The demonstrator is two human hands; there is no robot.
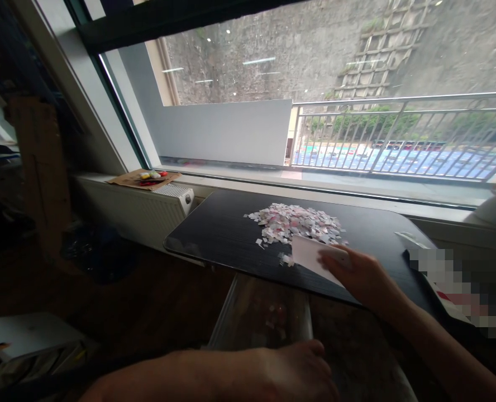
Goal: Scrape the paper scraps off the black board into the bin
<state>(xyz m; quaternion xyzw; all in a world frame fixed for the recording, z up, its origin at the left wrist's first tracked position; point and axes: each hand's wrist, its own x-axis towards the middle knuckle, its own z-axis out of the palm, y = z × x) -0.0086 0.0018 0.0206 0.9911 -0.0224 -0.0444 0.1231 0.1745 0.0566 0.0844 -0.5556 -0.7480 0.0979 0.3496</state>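
Note:
My right hand [352, 271] grips a flat white card [310, 257], its far edge beside the heap on the table. The heap is many small white and pinkish paper scraps [296, 222], with a few loose ones on its near side. Below the table's front edge stands a see-through plastic container [248, 312] with a few reddish and pale bits in it. My left hand [302, 368] is at the container's near right side with its fingers curled, seemingly around the rim; the fingertips are hidden.
The dark tabletop [218, 234] stands against the window sill. A pixelated packet [453, 296] lies on its right end. A radiator [134, 204] is at left, with cardboard [126, 180] and small coloured items on top. A white box [34, 335] is at lower left.

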